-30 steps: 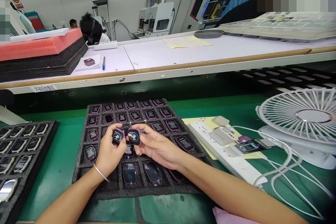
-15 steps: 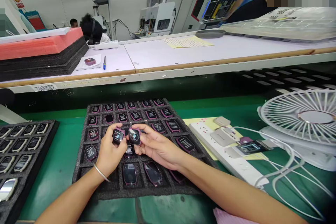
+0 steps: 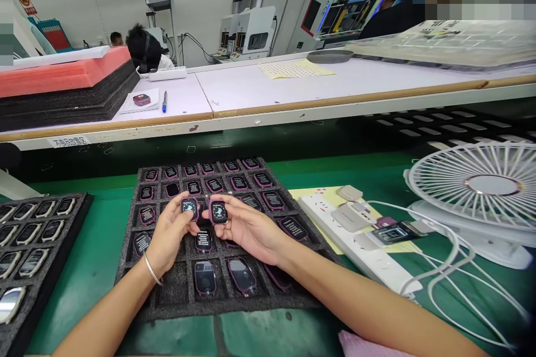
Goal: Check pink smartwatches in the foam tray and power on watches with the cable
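A white shelf (image 3: 259, 95) runs behind the green tabletop (image 3: 84, 268). The middle foam tray (image 3: 173, 284) holds purple watches (image 3: 205, 278), the left tray (image 3: 46, 287) pale-rimmed ones (image 3: 33, 262). Above the middle tray, the left hand (image 3: 167, 237) grips a lit watch (image 3: 189, 207), the right hand (image 3: 255, 231) a second one (image 3: 218, 212).

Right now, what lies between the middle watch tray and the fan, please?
The head view shows a white power strip, yellow paper, adapters, a small screened device and cables.
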{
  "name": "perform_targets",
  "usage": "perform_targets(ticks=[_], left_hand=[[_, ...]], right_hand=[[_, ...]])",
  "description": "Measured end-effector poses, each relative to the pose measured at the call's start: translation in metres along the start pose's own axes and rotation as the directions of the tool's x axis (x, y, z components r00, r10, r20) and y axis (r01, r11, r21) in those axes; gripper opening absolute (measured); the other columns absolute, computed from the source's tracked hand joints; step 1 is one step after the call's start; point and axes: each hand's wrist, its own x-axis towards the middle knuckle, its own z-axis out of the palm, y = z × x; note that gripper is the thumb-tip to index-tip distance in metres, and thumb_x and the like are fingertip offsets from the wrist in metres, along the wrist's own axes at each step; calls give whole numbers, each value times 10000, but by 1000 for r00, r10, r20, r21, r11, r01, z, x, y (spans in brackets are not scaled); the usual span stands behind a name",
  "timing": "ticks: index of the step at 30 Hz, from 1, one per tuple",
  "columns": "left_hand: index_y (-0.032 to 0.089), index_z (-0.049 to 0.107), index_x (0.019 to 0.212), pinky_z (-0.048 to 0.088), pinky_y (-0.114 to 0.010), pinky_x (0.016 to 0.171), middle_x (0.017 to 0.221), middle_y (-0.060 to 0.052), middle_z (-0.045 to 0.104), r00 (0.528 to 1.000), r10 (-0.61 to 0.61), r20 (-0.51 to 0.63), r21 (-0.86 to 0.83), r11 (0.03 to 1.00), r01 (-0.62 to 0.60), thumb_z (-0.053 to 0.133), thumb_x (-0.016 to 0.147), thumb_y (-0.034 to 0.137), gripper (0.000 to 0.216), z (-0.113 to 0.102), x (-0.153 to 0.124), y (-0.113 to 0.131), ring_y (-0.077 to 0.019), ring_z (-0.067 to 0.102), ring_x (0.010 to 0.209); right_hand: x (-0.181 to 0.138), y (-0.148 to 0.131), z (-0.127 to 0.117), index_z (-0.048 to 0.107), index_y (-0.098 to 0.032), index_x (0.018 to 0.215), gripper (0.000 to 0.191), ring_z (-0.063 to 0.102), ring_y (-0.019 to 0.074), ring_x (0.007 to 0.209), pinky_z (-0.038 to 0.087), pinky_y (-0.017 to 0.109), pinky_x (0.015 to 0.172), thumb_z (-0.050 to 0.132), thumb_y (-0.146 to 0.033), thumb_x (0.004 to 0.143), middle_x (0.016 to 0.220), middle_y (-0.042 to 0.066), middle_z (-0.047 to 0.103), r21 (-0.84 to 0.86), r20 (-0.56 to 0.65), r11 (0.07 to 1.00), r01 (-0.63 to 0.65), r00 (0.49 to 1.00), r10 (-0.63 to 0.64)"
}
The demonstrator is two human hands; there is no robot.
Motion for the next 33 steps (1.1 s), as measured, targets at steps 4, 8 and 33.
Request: perform_targets(ticks=[4, 8, 33], left_hand=[[167, 488, 1350, 501, -290, 642, 869, -14, 640, 999, -49, 13, -83, 995, 50, 705, 768, 369, 652, -2, -1, 1, -131, 638, 629], [154, 460, 1375, 511, -277, 604, 807, -4, 647, 998, -37, 46, -48, 998, 40, 702, 783, 392, 682, -2, -3, 2, -130, 640, 593], [186, 538, 1088, 594, -304, 614, 954, -15, 689, 992, -55, 115, 34, 998, 51, 659, 728, 262, 387, -1, -5, 1, -157, 710, 592]], right_hand=[[1, -2, -2, 584, -227, 1078, 326, 609, 113, 618, 433, 280, 639, 735, -334, 810, 1002, 54, 717, -36, -45, 999, 33, 998, -35], [0, -1, -1, 596, -228, 1107, 351, 627, 123, 641, 449, 294, 668, 735, -345, 807, 1009, 49, 705, -104, -47, 991, 82, 995, -88], [-2, 4, -2, 594, -214, 1107, 322, 651, 106, 632, 464, 266, 629, 724, -265, 816, 970, 33, 689, -305, -26, 939, 158, 984, -174]])
